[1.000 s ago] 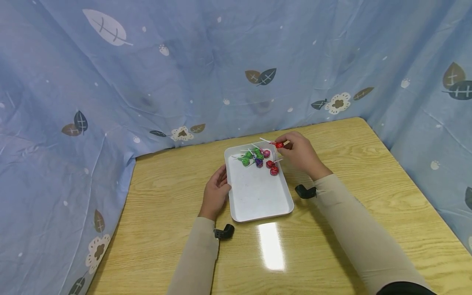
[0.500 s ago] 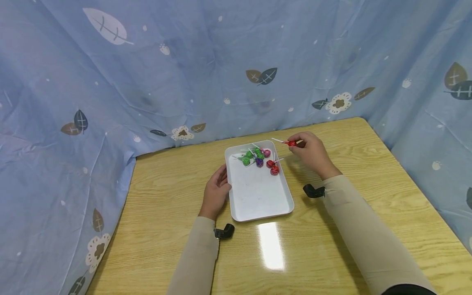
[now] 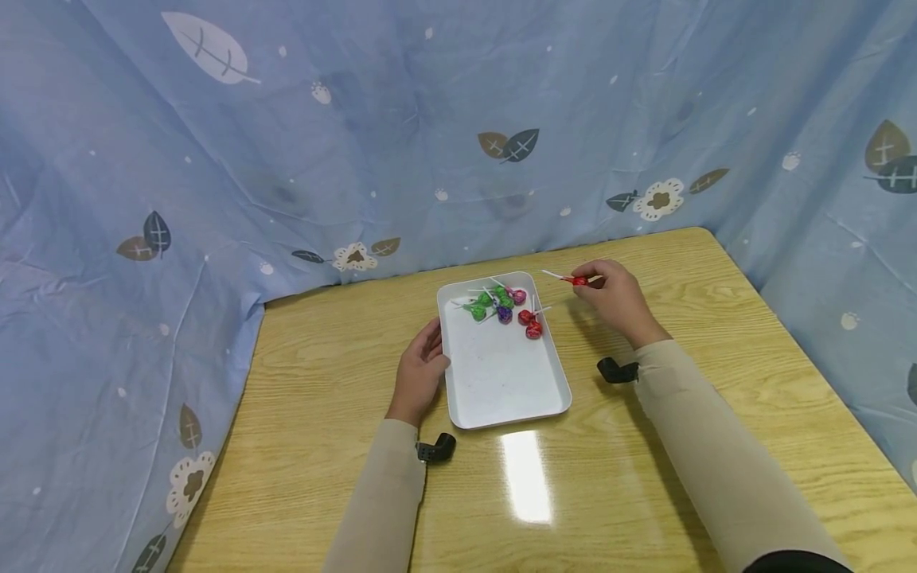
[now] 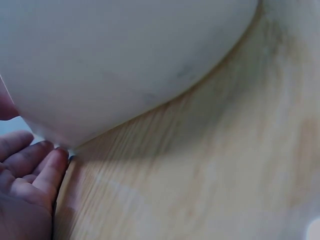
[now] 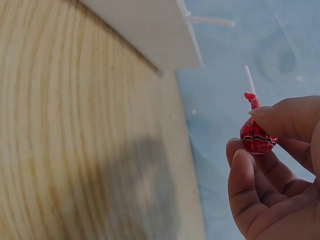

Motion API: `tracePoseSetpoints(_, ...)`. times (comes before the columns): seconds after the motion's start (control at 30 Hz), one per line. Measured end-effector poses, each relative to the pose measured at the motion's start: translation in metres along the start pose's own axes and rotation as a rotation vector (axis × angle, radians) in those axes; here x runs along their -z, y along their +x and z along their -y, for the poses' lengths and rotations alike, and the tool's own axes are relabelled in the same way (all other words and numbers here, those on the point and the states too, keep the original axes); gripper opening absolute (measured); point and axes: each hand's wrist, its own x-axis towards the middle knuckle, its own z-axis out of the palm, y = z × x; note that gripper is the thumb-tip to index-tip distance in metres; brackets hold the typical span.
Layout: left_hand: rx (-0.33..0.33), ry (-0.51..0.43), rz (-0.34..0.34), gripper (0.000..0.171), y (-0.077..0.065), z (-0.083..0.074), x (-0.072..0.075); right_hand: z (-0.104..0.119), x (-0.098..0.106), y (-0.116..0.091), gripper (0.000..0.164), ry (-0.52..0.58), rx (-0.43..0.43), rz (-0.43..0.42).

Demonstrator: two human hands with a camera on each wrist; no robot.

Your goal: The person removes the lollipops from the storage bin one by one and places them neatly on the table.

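Observation:
Right of the tray's far corner, my right hand (image 3: 614, 298) pinches a red-wrapped lollipop (image 5: 257, 139) by its round head. Its white stick points to the left in the head view. My left hand (image 3: 418, 376) grips the left side of the white tray (image 3: 505, 386), thumb at the rim and fingers along the outside wall. Toward the tray's far end lie several green lollipops (image 3: 478, 313), a purple lollipop (image 3: 505, 315) and a pink lollipop (image 3: 519, 297). Beside them, near the right wall, is a small group of red lollipops (image 3: 533, 329).
A wooden table (image 3: 322, 382) carries the tray. Behind it and on both sides hangs a blue curtain (image 3: 401, 119) printed with leaves and flowers. A bright reflection shows on the tabletop in front of the tray.
My right hand has moved right with the red lollipop, from over the tray's far right corner to beyond its right side. The left hand and tray have stayed put.

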Motion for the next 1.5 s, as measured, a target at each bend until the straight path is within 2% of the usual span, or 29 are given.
tracePoseSetpoints(0.4, 0.007, -0.008, 0.001, 0.075, 0.001, -0.001, 0.0, -0.018, 0.006, 0.004, 0.023, -0.018, -0.022, 0.021)
tracePoseSetpoints(0.93, 0.003, -0.034, 0.01, 0.074, 0.001, 0.0, 0.0, -0.034, 0.017, 0.014, 0.031, -0.06, -0.096, 0.053)
tracePoseSetpoints(1.23, 0.018, -0.023, 0.006, 0.074, 0.002, 0.001, 0.001, -0.039, 0.019, 0.021, 0.029, -0.07, -0.09, 0.07)
tracePoseSetpoints(1.5, 0.007, -0.024, 0.005, 0.074, 0.003, 0.002, 0.001, -0.045, 0.021, 0.026, 0.029, -0.099, -0.082, 0.086)
